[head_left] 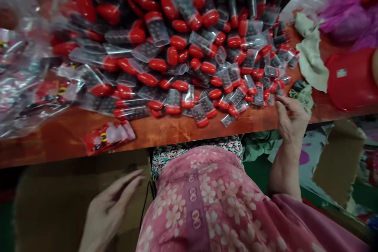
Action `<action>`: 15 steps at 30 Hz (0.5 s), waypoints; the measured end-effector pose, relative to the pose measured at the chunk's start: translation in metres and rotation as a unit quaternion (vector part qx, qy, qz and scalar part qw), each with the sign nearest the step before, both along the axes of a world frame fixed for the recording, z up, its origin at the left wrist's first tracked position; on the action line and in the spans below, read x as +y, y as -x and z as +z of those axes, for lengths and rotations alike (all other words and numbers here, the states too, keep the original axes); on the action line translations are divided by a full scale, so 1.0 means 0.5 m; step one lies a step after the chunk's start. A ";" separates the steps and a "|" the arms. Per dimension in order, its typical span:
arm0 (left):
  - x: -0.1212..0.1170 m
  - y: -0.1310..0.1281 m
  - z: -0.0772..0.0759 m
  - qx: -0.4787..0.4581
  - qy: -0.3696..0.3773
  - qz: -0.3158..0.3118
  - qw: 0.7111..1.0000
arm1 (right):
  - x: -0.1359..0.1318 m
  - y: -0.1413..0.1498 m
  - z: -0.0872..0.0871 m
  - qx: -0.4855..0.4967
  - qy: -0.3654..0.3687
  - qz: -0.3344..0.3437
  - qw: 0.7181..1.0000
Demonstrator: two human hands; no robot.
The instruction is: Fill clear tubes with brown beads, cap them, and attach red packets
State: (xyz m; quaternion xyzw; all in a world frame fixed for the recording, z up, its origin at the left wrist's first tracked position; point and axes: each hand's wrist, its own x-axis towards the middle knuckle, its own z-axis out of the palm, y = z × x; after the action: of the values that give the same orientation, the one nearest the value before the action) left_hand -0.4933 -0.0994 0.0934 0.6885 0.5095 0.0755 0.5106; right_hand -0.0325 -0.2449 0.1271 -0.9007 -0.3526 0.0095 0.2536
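Observation:
Below the table's front edge, my left hand [108,206] is open, fingers stretched out and slightly blurred, over brown cardboard. No object shows in it. My right hand [293,119] is at the table edge beside the right end of the pile, its thumb and fingertips close together. Anything between those fingertips is too small to make out. Many clear plastic tubes with red rounded ends [173,100] lie heaped across the table, with dark spotted patterns showing on many of them. A small red printed packet [110,137] rests near the front edge, closest to my left hand.
Crinkled clear plastic bags [26,82] cover the table's left side. A pale cloth [311,53], a crumpled green cloth [304,95], a red plastic container [351,80] and a purple bag [345,17] are on the right. An opened cardboard box [338,161] stands below the table.

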 end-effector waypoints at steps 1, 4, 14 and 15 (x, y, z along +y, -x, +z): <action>0.020 -0.065 0.004 -0.077 -0.028 -0.051 0.995 | -0.021 -0.038 -0.003 -0.072 0.063 -0.038 0.995; 0.058 -0.296 0.025 -0.219 -0.012 -0.215 0.952 | -0.081 -0.138 -0.022 -0.155 0.208 -0.166 0.951; -0.136 -0.957 0.046 -0.190 -0.255 -0.523 0.791 | -0.212 -0.307 -0.089 -0.144 0.280 -0.236 0.920; -0.156 -1.003 0.044 -0.162 -0.280 -0.528 0.785 | -0.220 -0.319 -0.089 -0.139 0.276 -0.227 0.923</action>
State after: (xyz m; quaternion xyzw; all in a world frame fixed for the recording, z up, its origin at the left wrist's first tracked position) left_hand 0.0083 -0.1772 0.1155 0.9403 -0.0674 0.0443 0.3305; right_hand 0.1271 -0.3549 0.0825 -0.9832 -0.1535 -0.0769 -0.0614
